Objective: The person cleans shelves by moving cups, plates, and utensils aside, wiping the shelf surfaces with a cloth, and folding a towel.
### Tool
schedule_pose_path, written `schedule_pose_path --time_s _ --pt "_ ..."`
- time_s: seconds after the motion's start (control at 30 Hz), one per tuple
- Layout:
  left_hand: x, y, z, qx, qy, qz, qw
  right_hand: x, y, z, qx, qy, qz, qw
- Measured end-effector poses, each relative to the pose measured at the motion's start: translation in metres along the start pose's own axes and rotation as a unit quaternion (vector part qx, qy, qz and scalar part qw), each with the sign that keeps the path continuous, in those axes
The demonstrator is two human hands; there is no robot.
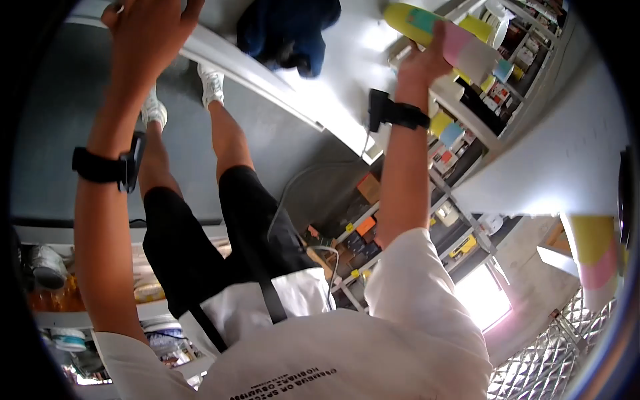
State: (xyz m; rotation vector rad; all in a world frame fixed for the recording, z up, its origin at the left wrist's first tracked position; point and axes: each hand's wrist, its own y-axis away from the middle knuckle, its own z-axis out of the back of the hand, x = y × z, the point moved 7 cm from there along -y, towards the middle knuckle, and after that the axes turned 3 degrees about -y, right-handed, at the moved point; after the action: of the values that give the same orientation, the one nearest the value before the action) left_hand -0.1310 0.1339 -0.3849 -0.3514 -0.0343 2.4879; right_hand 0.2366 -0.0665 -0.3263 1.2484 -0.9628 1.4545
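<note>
My right hand [425, 65] is closed around a long, rounded thing with yellow, teal, pink and white bands [460, 45], held tilted at the upper right. Its exact kind I cannot make out. At the upper left, my left hand [152, 27] is over the white table edge [213, 50]. The thumb and outer finger are apart, while the other fingertips run out of the picture. Whether it presses on the edge is not clear. Between my hands, a dark blue cloth-like bundle [287, 30] lies on the white tabletop [360, 50].
Racks [480, 127] with boxes and coloured goods stand at the right. Another shelf [160, 310] with jars is at the lower left. A similar colour-banded thing [593, 257] shows at the far right. A cable [283, 193] hangs near my legs, above the grey floor [73, 87].
</note>
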Motion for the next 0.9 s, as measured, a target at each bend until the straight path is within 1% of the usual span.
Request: schedule_pose_path --time_s 0.03,0.07,0.1,0.13,0.17,0.2,0.23,0.27,0.3,0.33,0.4,0.47,0.53,0.57,0.6,0.67,0.7,0.73,0.8,0.87,0.9 --pt "0.000 0.001 0.004 0.030 0.076 -0.019 0.997 0.000 0.022 0.000 -0.023 -0.009 0.005 1.000" --pt "-0.003 0.001 0.018 0.032 0.073 -0.027 0.996 -0.002 0.039 -0.004 -0.044 -0.024 0.012 0.999" --pt "-0.006 0.001 0.021 0.100 0.049 -0.019 0.994 -0.005 0.049 -0.002 -0.053 -0.018 0.047 0.997" --pt "-0.003 0.003 0.021 0.162 0.016 -0.007 0.987 -0.007 0.060 -0.001 -0.054 -0.040 0.044 0.997" --pt "0.008 0.012 -0.005 0.132 -0.073 -0.036 0.988 -0.008 0.075 -0.001 -0.022 -0.054 0.021 0.998" --pt "0.010 0.014 -0.011 0.181 -0.115 -0.075 0.974 -0.010 0.091 -0.006 0.012 -0.064 0.000 0.998" --pt "0.010 0.015 -0.012 0.186 -0.113 -0.080 0.973 -0.012 0.101 -0.005 0.013 -0.075 -0.001 0.997" --pt "0.006 0.016 -0.008 0.195 -0.104 -0.086 0.971 -0.009 0.115 0.001 -0.001 -0.056 0.017 0.998" --pt "-0.002 0.018 -0.003 0.197 -0.105 -0.087 0.971 -0.005 0.126 0.009 -0.016 -0.033 0.032 0.999" --pt "-0.013 0.016 0.007 0.206 -0.023 -0.057 0.977 -0.003 0.136 0.018 -0.019 -0.031 0.028 0.999" --pt "-0.031 0.026 0.009 0.214 0.060 -0.030 0.975 0.003 0.147 0.041 -0.046 -0.040 0.019 0.998" --pt "-0.056 0.046 -0.001 0.134 0.108 -0.132 0.976 -0.002 0.148 0.068 -0.061 -0.050 0.027 0.997" --pt "-0.088 0.065 -0.014 0.160 0.196 -0.158 0.954 0.003 0.142 0.105 -0.089 0.016 0.088 0.992" --pt "-0.097 0.076 -0.022 0.149 0.177 -0.166 0.959 -0.007 0.133 0.129 -0.078 0.063 0.068 0.993" --pt "-0.104 0.079 -0.021 0.135 0.134 -0.182 0.965 0.000 0.134 0.137 -0.085 0.065 0.095 0.990" --pt "-0.108 0.077 -0.024 0.151 0.126 -0.149 0.969 0.002 0.128 0.154 -0.091 0.050 0.042 0.994" --pt "-0.111 0.077 -0.024 0.166 0.115 -0.136 0.970 0.002 0.125 0.163 -0.109 0.048 0.057 0.991" --pt "-0.115 0.076 -0.025 0.171 0.115 -0.140 0.968 0.002 0.121 0.168 -0.114 0.051 0.052 0.991" --pt "-0.117 0.075 -0.025 0.159 0.078 -0.131 0.975 0.004 0.115 0.172 -0.120 0.089 0.080 0.986" --pt "-0.118 0.071 -0.022 0.164 0.079 -0.135 0.974 -0.005 0.105 0.179 -0.133 0.086 0.078 0.984" --pt "-0.116 0.069 -0.024 0.179 0.079 -0.125 0.973 -0.014 0.099 0.181 -0.128 0.048 0.052 0.989"
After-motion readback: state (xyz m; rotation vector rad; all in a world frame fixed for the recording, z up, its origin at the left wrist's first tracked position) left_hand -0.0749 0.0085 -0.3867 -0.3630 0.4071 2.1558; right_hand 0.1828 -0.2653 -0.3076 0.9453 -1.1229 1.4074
